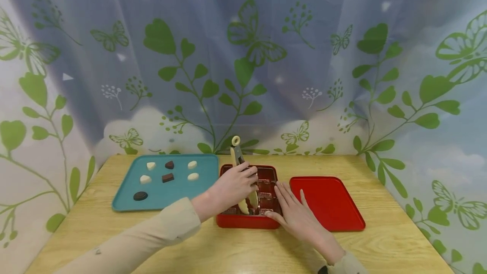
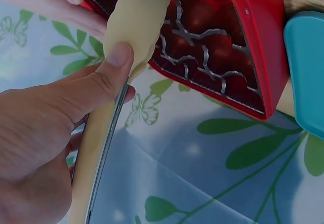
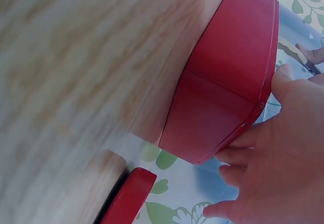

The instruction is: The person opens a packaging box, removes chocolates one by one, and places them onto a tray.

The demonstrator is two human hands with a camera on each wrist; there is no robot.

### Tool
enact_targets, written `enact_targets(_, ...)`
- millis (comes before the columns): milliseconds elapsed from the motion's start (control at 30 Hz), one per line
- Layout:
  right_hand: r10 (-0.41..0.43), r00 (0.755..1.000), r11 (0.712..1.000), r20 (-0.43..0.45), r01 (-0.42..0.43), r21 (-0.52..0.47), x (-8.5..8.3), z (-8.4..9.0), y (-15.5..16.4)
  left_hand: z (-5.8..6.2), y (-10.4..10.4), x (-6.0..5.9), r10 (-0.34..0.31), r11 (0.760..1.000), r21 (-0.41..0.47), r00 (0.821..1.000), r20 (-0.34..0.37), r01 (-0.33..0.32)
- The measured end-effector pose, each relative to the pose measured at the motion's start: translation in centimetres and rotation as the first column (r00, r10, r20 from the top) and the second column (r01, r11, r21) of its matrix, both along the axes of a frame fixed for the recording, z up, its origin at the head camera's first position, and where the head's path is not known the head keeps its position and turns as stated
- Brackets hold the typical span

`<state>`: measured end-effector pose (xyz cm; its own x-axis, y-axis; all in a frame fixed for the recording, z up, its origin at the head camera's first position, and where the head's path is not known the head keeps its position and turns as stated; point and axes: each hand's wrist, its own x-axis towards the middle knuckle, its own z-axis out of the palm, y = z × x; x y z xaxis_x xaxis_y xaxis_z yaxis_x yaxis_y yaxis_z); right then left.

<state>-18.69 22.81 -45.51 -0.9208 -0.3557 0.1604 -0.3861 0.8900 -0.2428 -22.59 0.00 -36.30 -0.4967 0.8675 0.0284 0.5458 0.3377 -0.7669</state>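
Observation:
My left hand (image 1: 233, 187) grips a pair of cream-and-metal tongs (image 2: 134, 24), thumb along one arm. Their scalloped tips point down into a red box (image 1: 247, 222) at the middle of the table. Inside the box sits a dark, glossy insert (image 2: 205, 26) divided into compartments by wavy walls. Whether the tips hold anything, I cannot tell. My right hand (image 1: 298, 219) rests against the box's right side, fingers straight along the rim, thumb at the front right corner. In the right wrist view the fingertips (image 3: 235, 155) touch the box's top edge.
A teal tray (image 1: 179, 191) on the left carries several chocolates, among them white pieces (image 1: 193, 176), a dark block (image 1: 167, 177) and a dark oval (image 1: 140, 195). A red lid (image 1: 331, 204) lies flat at the right. Behind the wooden table (image 1: 182, 248) hangs a leaf-patterned curtain (image 1: 312, 117).

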Motion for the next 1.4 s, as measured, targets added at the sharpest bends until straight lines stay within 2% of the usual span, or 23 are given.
enact_targets(300,-0.013,1.0,0.999,0.029,0.012,0.03,0.0,0.2,-0.1,-1.2,0.2,0.1,0.005,1.0,-0.01,1.0,0.003,-0.005)
enact_targets(433,-0.01,1.0,0.999,0.017,0.009,0.038,0.0,0.1,-0.1,-1.6,-0.9,-0.1,-0.029,0.996,0.088,1.0,0.003,0.029)
enact_targets(567,-0.009,1.0,0.999,0.018,0.008,0.038,0.0,0.1,-0.1,-1.8,-2.6,-0.3,-0.035,0.977,0.209,0.999,0.0,0.034)
enact_targets(800,-0.013,0.999,0.999,0.049,0.011,0.038,0.0,0.2,0.1,-2.7,-5.3,-0.6,-0.07,0.922,0.382,0.998,-0.008,0.068)
enact_targets(1000,-0.014,0.999,0.999,0.034,0.013,0.036,0.2,0.3,-0.1,-2.4,-7.3,-0.7,-0.083,0.866,0.496,0.996,0.017,0.063)
enact_targets(1167,-0.019,0.999,0.999,0.043,0.017,0.047,0.1,0.2,-0.1,-1.9,-9.7,-0.8,-0.043,0.82,0.572,0.999,0.008,0.031)
enact_targets(1400,-0.017,0.998,0.999,0.058,0.014,0.052,0.0,0.1,-0.1,-1.7,-14.6,-0.9,0.014,0.762,0.648,1.0,-0.01,-0.004)
